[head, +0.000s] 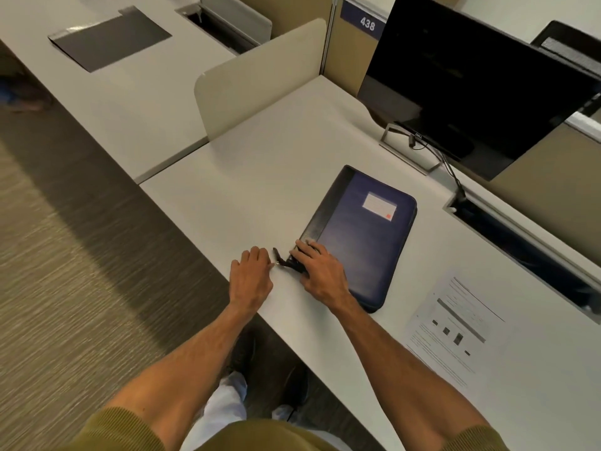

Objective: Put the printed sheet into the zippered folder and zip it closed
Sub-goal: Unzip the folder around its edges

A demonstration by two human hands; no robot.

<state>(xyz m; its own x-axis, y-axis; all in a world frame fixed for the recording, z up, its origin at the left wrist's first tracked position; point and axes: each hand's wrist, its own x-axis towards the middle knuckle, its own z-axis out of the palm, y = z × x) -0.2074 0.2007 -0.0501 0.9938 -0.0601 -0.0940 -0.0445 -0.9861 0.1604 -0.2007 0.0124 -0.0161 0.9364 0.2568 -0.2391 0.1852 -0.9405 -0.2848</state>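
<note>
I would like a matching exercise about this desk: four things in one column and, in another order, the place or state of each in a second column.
Things:
1. printed sheet
2. zippered folder
3. left hand
4. monitor

Places or states:
A. pinching the zipper pull beside the folder's corner
B. dark screen, at the back of the desk
C. lying flat, uncovered, right of the folder
D. closed, blue, with a white label

Pairs: 1-C, 2-D, 3-A, 4-B

Olive-green ribbed sleeves [130, 428] pushed up the forearms, pale trousers [224, 405], dark shoes [242, 353].
</note>
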